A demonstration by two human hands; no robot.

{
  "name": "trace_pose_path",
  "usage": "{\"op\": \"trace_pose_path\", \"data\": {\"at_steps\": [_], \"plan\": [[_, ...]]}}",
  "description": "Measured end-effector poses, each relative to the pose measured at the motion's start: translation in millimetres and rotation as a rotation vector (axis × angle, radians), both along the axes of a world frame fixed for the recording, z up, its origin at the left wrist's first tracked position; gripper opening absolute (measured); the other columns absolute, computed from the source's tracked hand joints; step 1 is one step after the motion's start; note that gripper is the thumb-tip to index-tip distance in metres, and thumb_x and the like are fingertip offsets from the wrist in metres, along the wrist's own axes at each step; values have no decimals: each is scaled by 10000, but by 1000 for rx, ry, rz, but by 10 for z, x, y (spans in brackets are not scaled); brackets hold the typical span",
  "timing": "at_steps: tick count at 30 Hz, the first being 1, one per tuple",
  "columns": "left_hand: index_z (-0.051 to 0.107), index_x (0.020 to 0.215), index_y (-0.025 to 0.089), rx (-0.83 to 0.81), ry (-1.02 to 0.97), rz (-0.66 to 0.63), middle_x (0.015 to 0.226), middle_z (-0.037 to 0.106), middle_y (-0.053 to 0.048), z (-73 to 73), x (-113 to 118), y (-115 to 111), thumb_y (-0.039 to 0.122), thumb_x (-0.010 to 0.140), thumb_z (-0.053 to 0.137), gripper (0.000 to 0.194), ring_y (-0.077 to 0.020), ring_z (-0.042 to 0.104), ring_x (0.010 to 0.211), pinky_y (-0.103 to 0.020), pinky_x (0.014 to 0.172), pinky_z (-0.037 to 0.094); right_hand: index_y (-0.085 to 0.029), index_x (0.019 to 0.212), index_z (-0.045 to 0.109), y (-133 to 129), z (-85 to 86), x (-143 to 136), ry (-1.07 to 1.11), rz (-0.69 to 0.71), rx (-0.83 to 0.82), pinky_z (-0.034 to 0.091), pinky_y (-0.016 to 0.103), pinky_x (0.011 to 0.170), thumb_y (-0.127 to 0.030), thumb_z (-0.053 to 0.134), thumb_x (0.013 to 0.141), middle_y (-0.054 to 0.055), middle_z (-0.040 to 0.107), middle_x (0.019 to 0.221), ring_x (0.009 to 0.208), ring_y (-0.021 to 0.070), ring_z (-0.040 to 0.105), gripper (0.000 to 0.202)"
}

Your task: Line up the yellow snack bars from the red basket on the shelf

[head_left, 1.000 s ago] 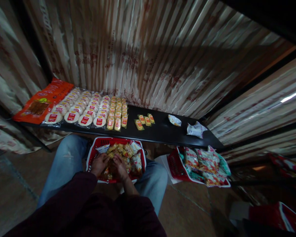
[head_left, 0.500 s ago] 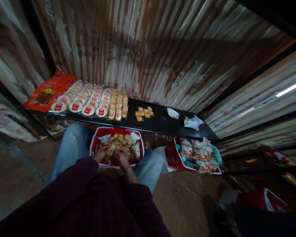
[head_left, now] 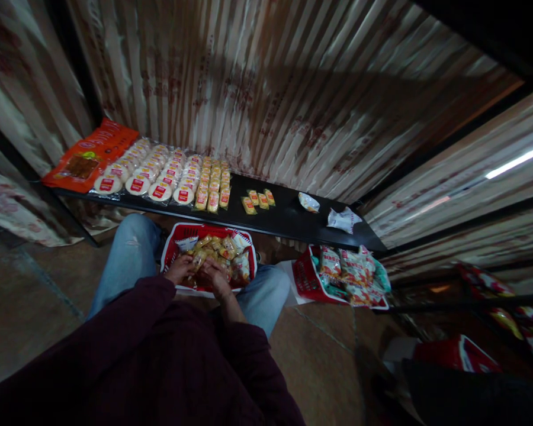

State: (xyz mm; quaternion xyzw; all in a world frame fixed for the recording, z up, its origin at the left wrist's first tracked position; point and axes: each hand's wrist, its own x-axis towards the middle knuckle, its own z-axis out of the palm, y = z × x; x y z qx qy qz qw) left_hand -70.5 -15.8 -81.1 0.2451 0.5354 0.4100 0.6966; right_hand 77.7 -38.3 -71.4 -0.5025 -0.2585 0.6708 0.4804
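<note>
A red basket with a white rim [head_left: 167, 244] sits between my knees. It holds several small yellow wrapped snacks [head_left: 213, 244] and a few larger white packets [head_left: 240, 269]. My left hand [head_left: 180, 269] is inside at the left, its fingers closed on a yellow wrapped snack. Opposite it, my right hand [head_left: 215, 277] reaches in with curled fingers against the same pile; dim light partly hides what they grip. On the black shelf [head_left: 275, 222] just beyond stand rows of yellow wrapped snacks [head_left: 212, 201], with a small loose group [head_left: 249, 205] to their right.
Rows of round white packaged crackers [head_left: 160, 190] and an orange bag [head_left: 86, 160] fill the shelf's left. Two white packets [head_left: 343, 220] lie toward its right end. Another red basket [head_left: 305, 277] with snack bags stands on the floor at right. A patterned curtain [head_left: 249, 106] hangs behind.
The view has shifted slightly, so the shelf and baskets sit a little higher and further left. Both hands remain in the basket among the yellow snacks, with small finger movements.
</note>
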Motion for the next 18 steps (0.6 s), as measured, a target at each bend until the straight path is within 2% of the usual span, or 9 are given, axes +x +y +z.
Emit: {"op": "trace_pose_path", "data": {"at_steps": [7,12,15,18], "plan": [[613,842,187,-45,-72,-25,866,654,-25,118,-32,-41,189,622,745,256,-179,629,899,-326,812,506,-229,913,653,-8,26,32,117,-27,40,525,390,828,-267,670,644,35,705,962,880,190,646,272],[645,914,201,-75,-121,-44,1066,661,-70,144,-63,-51,218,682,695,237,-218,573,1096,-369,895,485,-237,827,642,6,37,61,63,-58,70,508,390,866,-329,561,721,30,687,972,954,193,619,162],[668,906,169,-89,-143,-73,1050,673,-95,157,-65,-60,260,705,689,221,-233,583,1089,-350,889,487,-241,795,664,3,56,93,-46,-55,127,481,361,895,-309,560,718,35,686,1012,1038,204,589,145],[660,922,156,-94,-154,-77,992,682,-96,165,-56,-81,214,693,708,241,-212,624,992,-321,852,505,-244,784,687,-8,73,115,-207,2,234,445,345,939,-280,586,704,47,696,1018,1083,210,573,134]]}}
